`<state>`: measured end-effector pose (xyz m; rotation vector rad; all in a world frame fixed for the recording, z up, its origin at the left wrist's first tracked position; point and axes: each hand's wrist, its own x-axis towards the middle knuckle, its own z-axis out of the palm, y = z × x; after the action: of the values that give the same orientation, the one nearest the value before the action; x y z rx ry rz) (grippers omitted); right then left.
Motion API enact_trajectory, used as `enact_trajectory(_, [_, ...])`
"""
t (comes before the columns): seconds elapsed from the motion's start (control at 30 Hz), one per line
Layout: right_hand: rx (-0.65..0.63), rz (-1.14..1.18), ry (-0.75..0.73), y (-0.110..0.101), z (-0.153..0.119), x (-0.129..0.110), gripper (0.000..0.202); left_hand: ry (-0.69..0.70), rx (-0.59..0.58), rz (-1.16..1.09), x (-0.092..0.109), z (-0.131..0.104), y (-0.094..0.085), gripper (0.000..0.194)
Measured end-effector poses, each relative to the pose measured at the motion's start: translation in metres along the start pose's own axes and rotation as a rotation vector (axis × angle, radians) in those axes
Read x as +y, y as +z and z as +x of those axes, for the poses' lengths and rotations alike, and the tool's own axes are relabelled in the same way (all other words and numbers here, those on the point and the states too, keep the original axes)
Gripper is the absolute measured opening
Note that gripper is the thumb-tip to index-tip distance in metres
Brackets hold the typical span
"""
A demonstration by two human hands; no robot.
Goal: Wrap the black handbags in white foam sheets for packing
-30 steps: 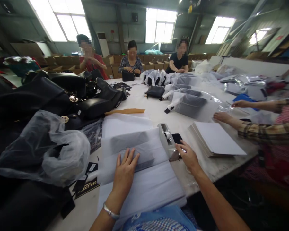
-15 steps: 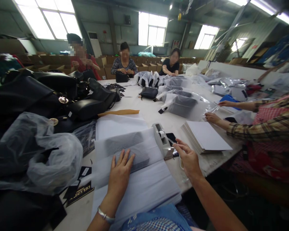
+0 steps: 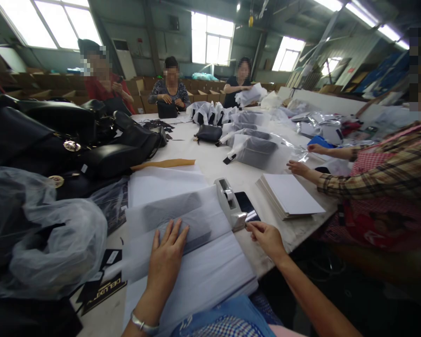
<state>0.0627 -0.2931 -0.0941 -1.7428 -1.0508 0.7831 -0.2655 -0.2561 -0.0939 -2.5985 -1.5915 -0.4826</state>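
Observation:
My left hand [image 3: 168, 255] lies flat with spread fingers on a dark flat item [image 3: 177, 217] that shows through thin white tissue paper [image 3: 199, 276]. The sheets beneath form a stack in front of me. Just right of the paper stands a grey tape dispenser [image 3: 229, 203]. At its near end my right hand [image 3: 268, 238] is closed in a pinch, on what looks like the end of the tape; the strip itself is barely visible. A dark phone [image 3: 247, 206] lies behind the dispenser's right side.
Black bags [image 3: 115, 157] and a crumpled clear plastic bag [image 3: 59, 243] crowd the left. A stack of white boards [image 3: 291, 194] stands right, beside a co-worker's plaid sleeve [image 3: 372, 168]. Tissue-wrapped bags [image 3: 256, 150] line the middle. Several people work around the table.
My right hand has come down and left to the dispenser's near end, and the phone now shows more. My left hand stays on the paper. A far co-worker has lifted white paper.

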Motion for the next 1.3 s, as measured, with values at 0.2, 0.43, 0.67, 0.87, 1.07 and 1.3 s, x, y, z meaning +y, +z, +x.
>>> enact_trajectory(0.2, [-0.099, -0.569, -0.530, -0.045, 0.006, -0.025, 0.021, 0.002, -0.001, -0.032, -0.003, -0.001, 0.004, 0.045])
enact_trajectory(0.43, [-0.583, -0.812, -1.037, -0.005, 0.041, -0.096, 0.026, 0.005, -0.008, 0.020, -0.002, -0.001, 0.004, 0.044])
enact_trajectory(0.67, [-0.871, -0.807, -1.233, 0.102, 0.098, -0.126, 0.024, 0.006, 0.033, 0.077, -0.003, -0.003, 0.008, 0.047])
enact_trajectory(0.87, [-0.977, -0.979, -1.219, 0.138, 0.120, -0.144, 0.021, 0.015, 0.044, 0.116, -0.004, -0.002, 0.011, 0.049])
enact_trajectory(1.07, [-0.859, -1.211, -1.118, 0.143, 0.123, -0.153, 0.044, 0.019, 0.026, 0.145, -0.003, -0.002, 0.009, 0.050])
enact_trajectory(1.3, [-0.385, -1.146, -0.733, 0.090, 0.133, -0.128, 0.027, 0.032, 0.040, 0.132, -0.007, -0.001, 0.014, 0.046])
